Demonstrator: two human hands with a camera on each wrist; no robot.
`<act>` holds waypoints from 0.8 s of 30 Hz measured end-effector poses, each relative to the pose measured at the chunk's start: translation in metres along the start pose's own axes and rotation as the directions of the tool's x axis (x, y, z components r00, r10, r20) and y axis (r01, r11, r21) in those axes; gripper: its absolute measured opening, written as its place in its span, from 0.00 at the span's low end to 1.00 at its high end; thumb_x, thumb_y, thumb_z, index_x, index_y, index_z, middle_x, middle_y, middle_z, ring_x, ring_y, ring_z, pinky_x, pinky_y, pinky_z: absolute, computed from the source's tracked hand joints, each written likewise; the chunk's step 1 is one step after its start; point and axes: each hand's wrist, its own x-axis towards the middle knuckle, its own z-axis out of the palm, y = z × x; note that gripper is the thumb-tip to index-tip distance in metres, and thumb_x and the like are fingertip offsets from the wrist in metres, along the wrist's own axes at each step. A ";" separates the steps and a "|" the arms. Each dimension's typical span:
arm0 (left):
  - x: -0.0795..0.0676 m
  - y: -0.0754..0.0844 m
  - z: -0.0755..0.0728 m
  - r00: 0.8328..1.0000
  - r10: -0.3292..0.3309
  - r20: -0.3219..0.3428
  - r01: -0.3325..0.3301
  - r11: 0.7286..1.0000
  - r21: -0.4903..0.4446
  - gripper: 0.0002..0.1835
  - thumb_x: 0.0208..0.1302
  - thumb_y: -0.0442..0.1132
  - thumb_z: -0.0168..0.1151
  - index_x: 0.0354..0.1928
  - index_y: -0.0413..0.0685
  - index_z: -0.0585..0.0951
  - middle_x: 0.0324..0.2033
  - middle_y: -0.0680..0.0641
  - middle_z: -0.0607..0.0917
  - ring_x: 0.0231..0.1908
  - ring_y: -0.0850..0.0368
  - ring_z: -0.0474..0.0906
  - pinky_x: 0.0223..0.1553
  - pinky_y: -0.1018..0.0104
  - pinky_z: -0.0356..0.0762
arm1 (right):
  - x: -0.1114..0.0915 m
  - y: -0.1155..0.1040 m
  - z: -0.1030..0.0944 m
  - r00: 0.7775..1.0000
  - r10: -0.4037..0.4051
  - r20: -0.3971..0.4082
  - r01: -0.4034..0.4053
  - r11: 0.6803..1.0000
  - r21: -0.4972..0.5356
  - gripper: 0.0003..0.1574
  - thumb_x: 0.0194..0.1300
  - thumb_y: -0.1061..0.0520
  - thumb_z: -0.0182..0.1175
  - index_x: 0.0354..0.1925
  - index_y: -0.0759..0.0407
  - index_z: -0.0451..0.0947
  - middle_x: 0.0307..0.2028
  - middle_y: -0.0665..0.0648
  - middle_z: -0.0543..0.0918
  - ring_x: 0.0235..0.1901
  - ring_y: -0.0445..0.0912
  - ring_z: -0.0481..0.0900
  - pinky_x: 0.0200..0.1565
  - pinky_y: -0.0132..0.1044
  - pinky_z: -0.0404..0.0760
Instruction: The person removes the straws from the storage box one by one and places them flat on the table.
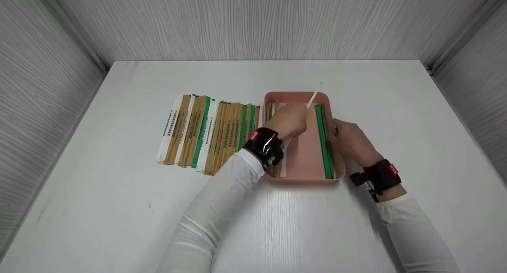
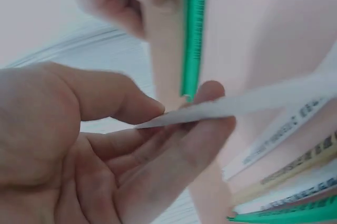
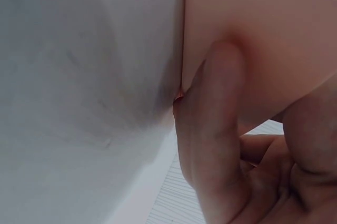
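My left hand (image 1: 291, 118) is over a pink tray (image 1: 303, 174), pinching a long white paper-wrapped stick (image 2: 247, 100) between thumb and fingers. That stick slants over the tray, one end (image 1: 313, 98) near the far rim. At the tray's right side my right hand (image 1: 352, 140) grips the wall, a digit (image 3: 224, 77) pressed flat to its outer face. Inside, green wrapped sticks (image 1: 324, 146) lie along the right wall. White (image 2: 284, 132), tan (image 2: 305, 163) and green (image 2: 295, 213) ones lie along the left, partly hidden by my left hand in the head view.
Left of the tray, a row of wrapped sticks (image 1: 227, 138) in white, tan and green lies side by side on the white table (image 1: 99, 209), its right end close to the tray. Grey wood-grain panels (image 1: 253, 23) stand behind and on both sides.
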 end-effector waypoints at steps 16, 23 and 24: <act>-0.063 -0.039 -0.069 0.967 -0.035 -0.251 -0.041 0.955 -0.293 0.21 0.77 0.36 0.61 0.68 0.39 0.77 0.46 0.44 0.88 0.43 0.57 0.84 0.38 0.66 0.79 | 0.002 0.002 -0.001 0.999 0.030 0.014 -0.030 0.999 0.013 0.14 0.82 0.56 0.45 0.50 0.63 0.74 0.34 0.60 0.79 0.32 0.48 0.80 0.27 0.37 0.77; -0.090 -0.095 -0.103 0.921 -0.173 -0.349 0.059 0.947 -0.314 0.21 0.78 0.31 0.54 0.70 0.37 0.75 0.53 0.38 0.84 0.46 0.50 0.85 0.42 0.64 0.82 | -0.001 0.003 -0.004 0.998 0.057 0.042 -0.057 0.998 -0.002 0.15 0.82 0.55 0.45 0.53 0.64 0.73 0.36 0.60 0.79 0.33 0.49 0.80 0.28 0.37 0.77; -0.094 -0.103 -0.107 0.914 -0.192 -0.358 0.074 0.945 -0.318 0.22 0.78 0.30 0.52 0.71 0.36 0.74 0.55 0.37 0.83 0.48 0.49 0.84 0.44 0.64 0.82 | -0.001 0.003 -0.004 0.997 0.064 0.045 -0.064 0.998 0.000 0.16 0.82 0.55 0.45 0.55 0.64 0.73 0.37 0.61 0.79 0.34 0.49 0.80 0.29 0.37 0.77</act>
